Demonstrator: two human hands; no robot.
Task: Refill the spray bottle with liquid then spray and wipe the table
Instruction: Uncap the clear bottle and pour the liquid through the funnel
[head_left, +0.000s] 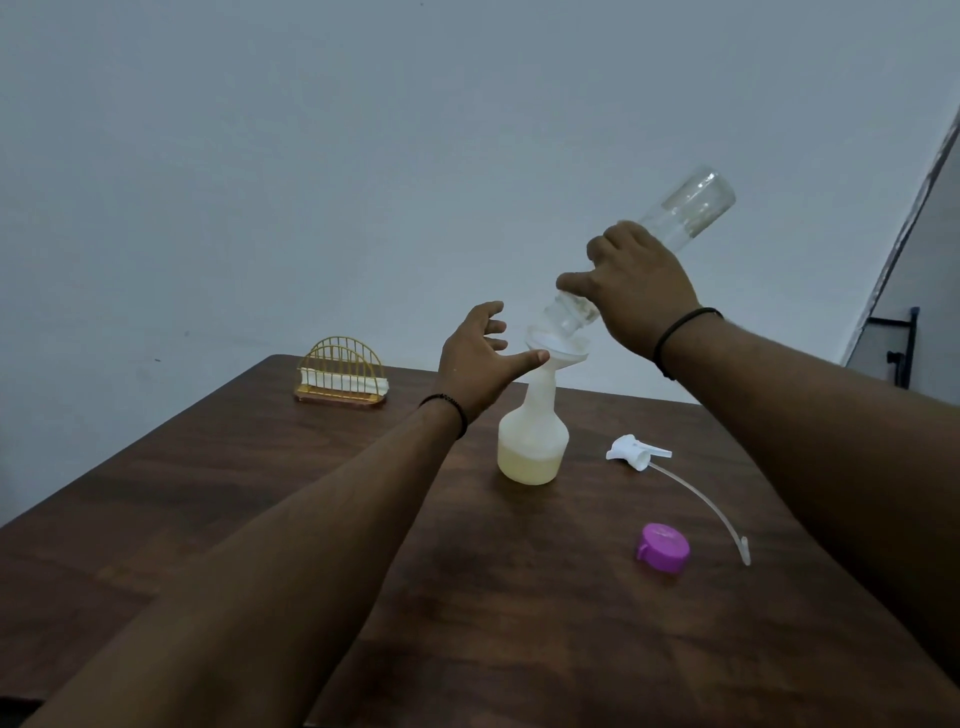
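Nearest on the desk (260, 519) lies a purple cap (664, 547), then the sprayer (638, 451) with its tube. Mid-desk stands the bottle (533, 441), part full of yellowish liquid, a funnel (558, 349) in its neck. His left hand (478, 358) has a wide grip, thumb at the funnel rim. Right hand (636, 288) grips the upended jar (644, 254), mouth in the funnel. I'd steady that funnel and let the last drops drain. Beyond sits a napkin rack (341, 375).

A plain pale grey-blue wall (363, 156) fills the upper frame in dim, even light, a dark wooden table (208, 519) spans the lower half, and a slanted doorframe (914, 218) is seen at right.
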